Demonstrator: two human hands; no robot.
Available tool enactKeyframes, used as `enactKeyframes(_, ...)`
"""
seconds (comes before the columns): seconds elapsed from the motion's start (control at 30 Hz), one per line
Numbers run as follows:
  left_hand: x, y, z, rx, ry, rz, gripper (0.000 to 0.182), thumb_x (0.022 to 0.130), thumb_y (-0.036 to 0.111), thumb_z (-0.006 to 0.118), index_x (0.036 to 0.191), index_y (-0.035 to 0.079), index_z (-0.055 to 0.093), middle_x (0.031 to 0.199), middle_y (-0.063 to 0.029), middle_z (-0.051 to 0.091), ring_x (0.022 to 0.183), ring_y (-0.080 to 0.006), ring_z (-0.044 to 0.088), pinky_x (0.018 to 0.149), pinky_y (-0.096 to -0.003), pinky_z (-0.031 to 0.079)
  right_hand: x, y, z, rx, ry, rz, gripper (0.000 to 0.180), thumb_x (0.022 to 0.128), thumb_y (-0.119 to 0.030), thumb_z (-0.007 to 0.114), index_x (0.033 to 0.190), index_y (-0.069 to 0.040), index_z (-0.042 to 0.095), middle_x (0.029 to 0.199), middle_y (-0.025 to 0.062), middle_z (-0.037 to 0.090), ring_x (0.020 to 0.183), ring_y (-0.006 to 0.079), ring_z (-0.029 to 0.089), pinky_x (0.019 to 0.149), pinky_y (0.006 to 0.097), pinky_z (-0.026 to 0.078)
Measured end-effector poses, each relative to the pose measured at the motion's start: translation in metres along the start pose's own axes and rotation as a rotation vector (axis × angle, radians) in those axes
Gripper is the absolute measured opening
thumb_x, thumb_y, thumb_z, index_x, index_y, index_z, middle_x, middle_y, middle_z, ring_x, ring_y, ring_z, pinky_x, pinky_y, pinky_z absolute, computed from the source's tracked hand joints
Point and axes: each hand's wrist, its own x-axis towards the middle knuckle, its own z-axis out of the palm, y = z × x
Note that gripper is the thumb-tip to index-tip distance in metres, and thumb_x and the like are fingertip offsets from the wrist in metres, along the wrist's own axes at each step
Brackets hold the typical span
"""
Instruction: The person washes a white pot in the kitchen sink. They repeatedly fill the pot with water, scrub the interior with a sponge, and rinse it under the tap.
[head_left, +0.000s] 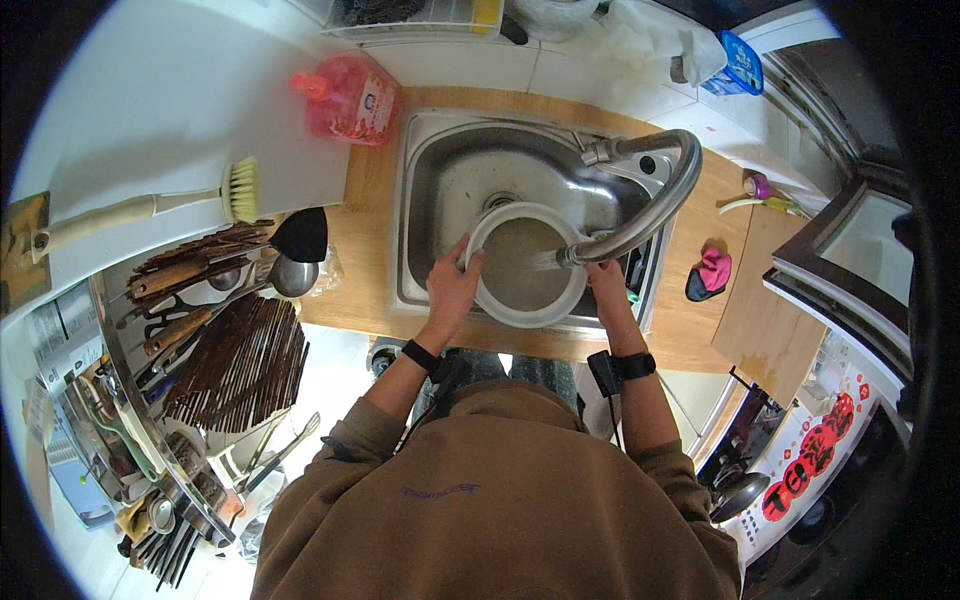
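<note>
A round white basin (491, 301) is held at the front of the stainless steel sink (450, 161), with cloudy liquid inside. My left hand (454, 289) grips its left rim, thumb over the edge. On the opposite side my right hand (606, 289) holds the right rim, partly hidden by the tap. The curved metal faucet (686, 176) reaches over the basin, and water appears to run from its spout. Behind the basin the sink's drain (501, 199) is partly visible.
A pink pump bottle (352, 101) stands left of the sink. A scrub brush (150, 206) and utensils with dark chopsticks (244, 367) hang at left. A pink and dark cloth (709, 275) lies on the right counter near a wooden board (772, 300). An open window frame (840, 247) juts in.
</note>
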Motion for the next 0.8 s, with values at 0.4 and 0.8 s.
enactKeyframes(0.4, 0.019, -0.012, -0.007, -0.177, -0.042, 0.023, 0.045, 0.095, 0.027, 0.069, 0.133, 0.002, 0.064, 0.093, -0.0163, 0.075, 0.077, -0.0161, 0.070, 0.070, -0.0317, 0.055, -0.018, -0.007, 0.026, 0.303, -0.047, -0.020, 0.033, 0.101, -0.020, 0.065, 0.127, -0.001, 0.060, 0.112, 0.0019, 0.067, 0.099, 0.0107, 0.061, 0.089, 0.0281, 0.048)
enactKeyframes(0.8, 0.015, -0.017, 0.015, -0.163, -0.128, -0.061, 0.048, 0.092, 0.031, 0.073, 0.129, 0.002, 0.066, 0.104, -0.0156, 0.073, 0.091, -0.0183, 0.070, 0.081, -0.0329, 0.054, -0.033, -0.006, 0.017, 0.472, 0.029, -0.048, 0.045, 0.103, -0.023, 0.062, 0.142, -0.006, 0.049, 0.128, 0.0070, 0.059, 0.115, 0.0161, 0.057, 0.103, 0.0318, 0.045)
